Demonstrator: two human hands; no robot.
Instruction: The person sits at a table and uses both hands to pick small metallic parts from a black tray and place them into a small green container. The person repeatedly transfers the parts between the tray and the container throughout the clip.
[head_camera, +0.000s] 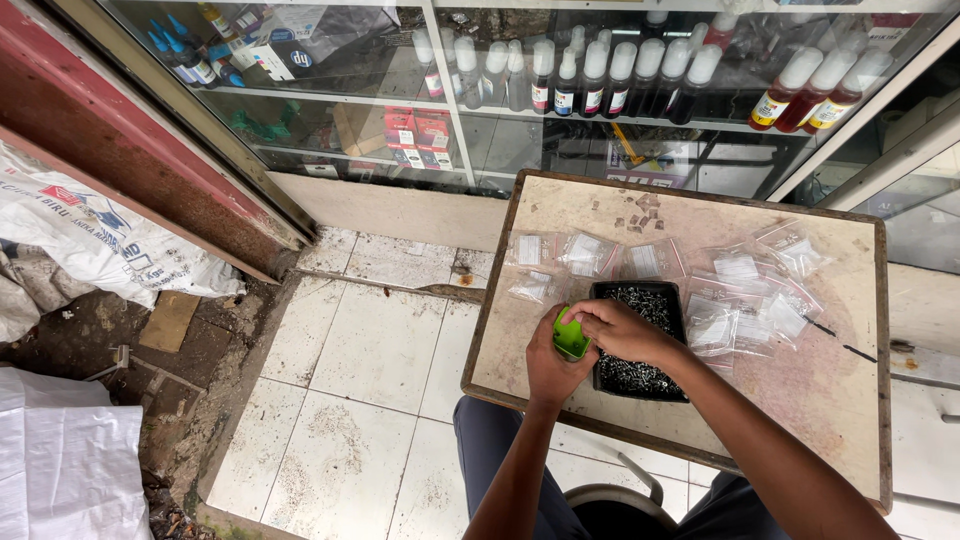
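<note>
My left hand (553, 368) holds a small bright green object (570, 338) over the left edge of a wooden table (800, 400). My right hand (622, 330) is closed on the top of the same green object, fingers pinched. Just right of both hands lies a black tray (677, 300) filled with small dark metal pieces. Several small clear plastic bags (740, 290) are spread over the table beyond and to the right of the tray.
A glass display cabinet (520, 90) with rows of bottles stands behind the table. White floor tiles (350, 400) lie to the left, with dirt, a wooden block and white sacks (90, 240) further left. My knees and a stool are under the table edge.
</note>
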